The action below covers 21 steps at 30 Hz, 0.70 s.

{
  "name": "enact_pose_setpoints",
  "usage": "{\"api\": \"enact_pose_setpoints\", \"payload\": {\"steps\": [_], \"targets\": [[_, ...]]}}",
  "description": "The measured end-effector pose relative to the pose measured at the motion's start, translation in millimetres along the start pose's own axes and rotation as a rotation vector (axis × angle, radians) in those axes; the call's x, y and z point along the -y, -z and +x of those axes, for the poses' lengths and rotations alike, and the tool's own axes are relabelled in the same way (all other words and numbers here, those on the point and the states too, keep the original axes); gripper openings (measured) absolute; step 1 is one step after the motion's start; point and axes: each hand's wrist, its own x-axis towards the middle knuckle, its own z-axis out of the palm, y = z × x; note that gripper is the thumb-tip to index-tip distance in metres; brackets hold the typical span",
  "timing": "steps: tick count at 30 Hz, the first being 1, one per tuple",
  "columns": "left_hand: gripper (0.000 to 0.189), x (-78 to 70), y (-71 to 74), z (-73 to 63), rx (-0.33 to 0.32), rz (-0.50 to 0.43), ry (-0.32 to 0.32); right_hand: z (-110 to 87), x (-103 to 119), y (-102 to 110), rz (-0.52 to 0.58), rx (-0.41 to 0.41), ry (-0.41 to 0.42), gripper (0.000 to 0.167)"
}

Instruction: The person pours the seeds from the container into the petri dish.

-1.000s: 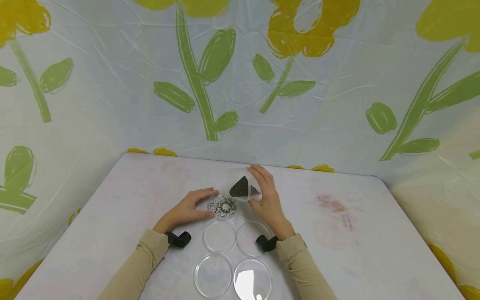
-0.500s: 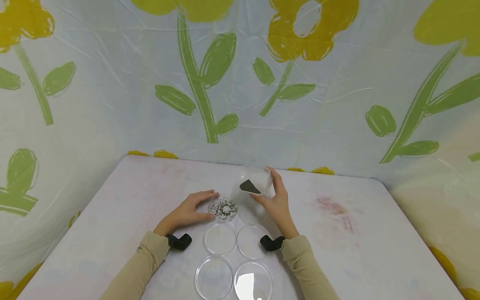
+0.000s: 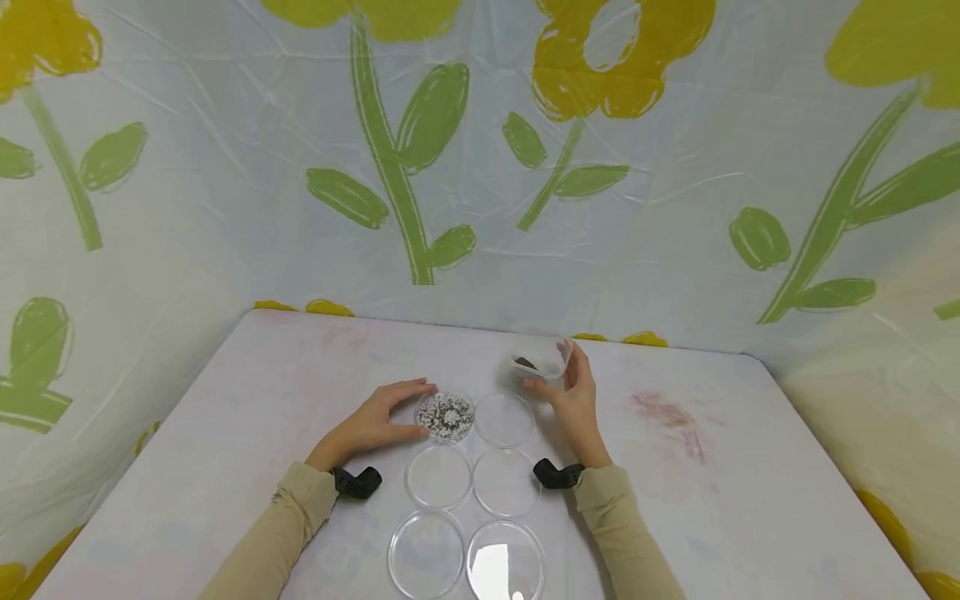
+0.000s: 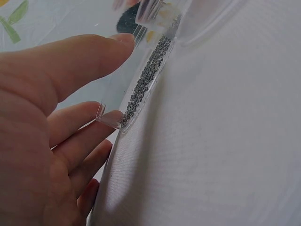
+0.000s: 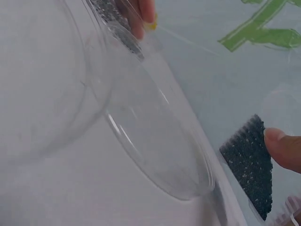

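Observation:
My left hand (image 3: pixel 377 422) holds the rim of a petri dish (image 3: pixel 446 417) between thumb and fingers. Dark granules (image 4: pixel 146 77) lie on the dish's bottom, scattered with white patches showing through. To the right and a little above the table, my right hand (image 3: pixel 570 398) grips a clear plastic container (image 3: pixel 551 365) by its side. The container is tilted, and dark granules (image 5: pixel 251 167) are gathered in one corner of it. Between the two hands lies a petri dish (image 3: pixel 504 420) with nothing visible inside; its rim sits beside the filled one.
Several more clear petri dishes, such as a middle left dish (image 3: pixel 439 476) and a front right dish (image 3: pixel 506 560), stand in two columns toward me. A flower-printed curtain (image 3: pixel 480 167) borders the table (image 3: pixel 675 517). Reddish stains (image 3: pixel 666 410) mark the right side.
My right hand has carried the container right, away from the filled dish, and turned it from steeply tipped toward level. My left hand stays at the dish.

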Motion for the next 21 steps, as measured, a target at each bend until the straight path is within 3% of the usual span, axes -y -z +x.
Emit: {"api": "enact_pose_setpoints", "payload": {"steps": [10,21], "targets": [[0.067,-2.1,1.8,-0.3,-0.001,0.009,0.004,4.9,-11.8,19.0,0.036,-0.088,-0.139,0.096],[0.066,-3.4,2.0,-1.1,0.004,0.008,0.014,4.3,-19.6,24.5,0.182,-0.095,-0.149,0.098]]}}
